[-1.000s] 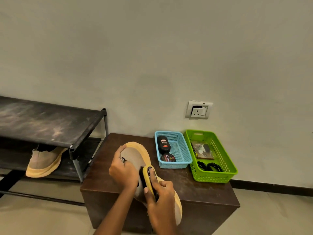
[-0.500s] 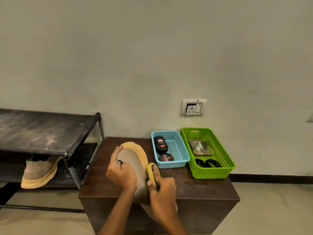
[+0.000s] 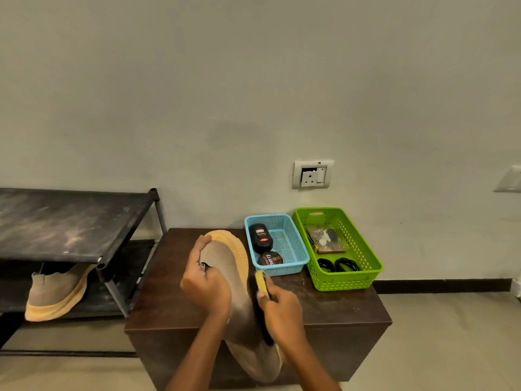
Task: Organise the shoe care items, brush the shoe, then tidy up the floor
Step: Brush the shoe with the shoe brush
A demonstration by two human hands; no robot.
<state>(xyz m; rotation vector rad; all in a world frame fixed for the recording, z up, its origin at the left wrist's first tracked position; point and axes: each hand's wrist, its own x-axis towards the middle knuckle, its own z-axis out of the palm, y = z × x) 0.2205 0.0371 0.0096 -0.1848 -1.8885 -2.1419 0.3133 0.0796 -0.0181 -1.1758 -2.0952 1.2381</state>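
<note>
As left hand (image 3: pixel 207 289) grips shoe (image 3: pixel 225 259) and right hand (image 3: pixel 282 309) grips brush (image 3: pixel 261 281), the blue basket (image 3: pixel 290 244) sits just beyond.

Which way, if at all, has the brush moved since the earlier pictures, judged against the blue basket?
Yes. The brush in the right hand has shifted right, toward the blue basket; its yellow tip now lies beside the basket's front edge.

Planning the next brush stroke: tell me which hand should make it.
Right. The right hand grips the brush against the shoe, while the left hand holds the shoe.
</note>
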